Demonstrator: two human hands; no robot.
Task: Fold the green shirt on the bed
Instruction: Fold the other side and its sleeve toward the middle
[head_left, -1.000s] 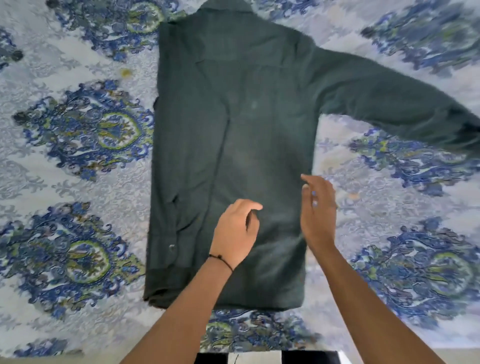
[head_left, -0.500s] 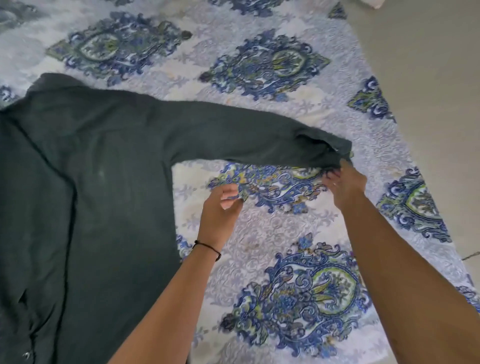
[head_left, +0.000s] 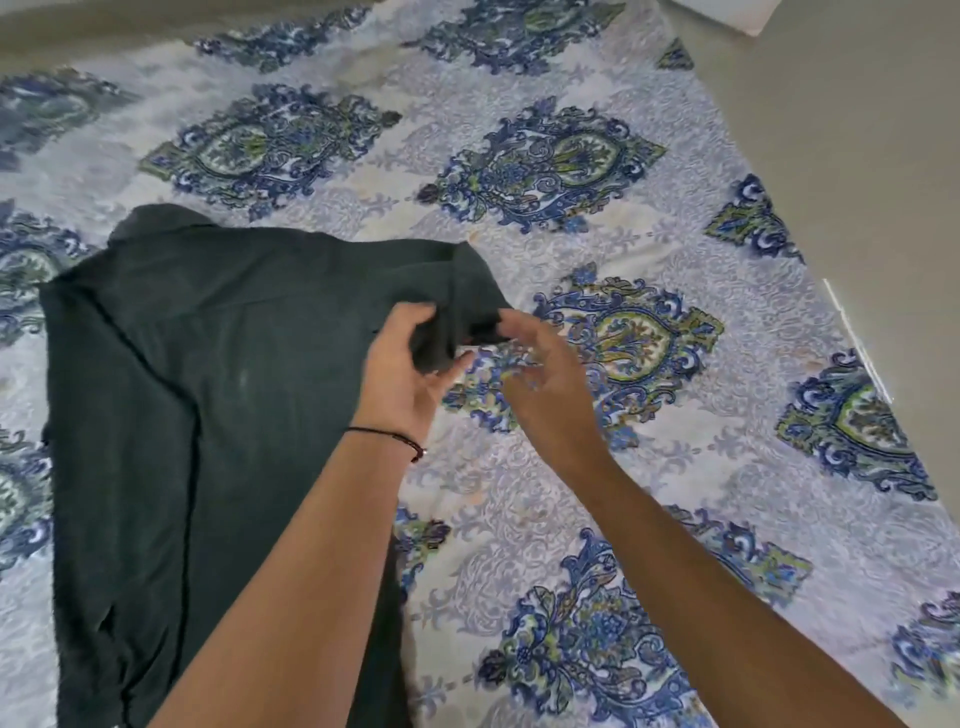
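The green shirt (head_left: 182, 389) lies flat along the bed's (head_left: 675, 467) left side, its sleeve (head_left: 457, 291) lifted and bunched at the shirt's right edge. The left hand (head_left: 400, 374) pinches the sleeve. The blurred right hand (head_left: 540, 384) is at the cuff, its hold unclear. Open sheet runs right to the bed's edge beside the floor (head_left: 857, 156).

Left hand (head_left: 400, 374) and right hand (head_left: 545, 387) hold the sleeve (head_left: 460, 291) of the green shirt (head_left: 208, 389).

Soft, even light, scarcely any shadow — the right hand (head_left: 540, 387) is smeared with motion blur; frame edges bow slightly.
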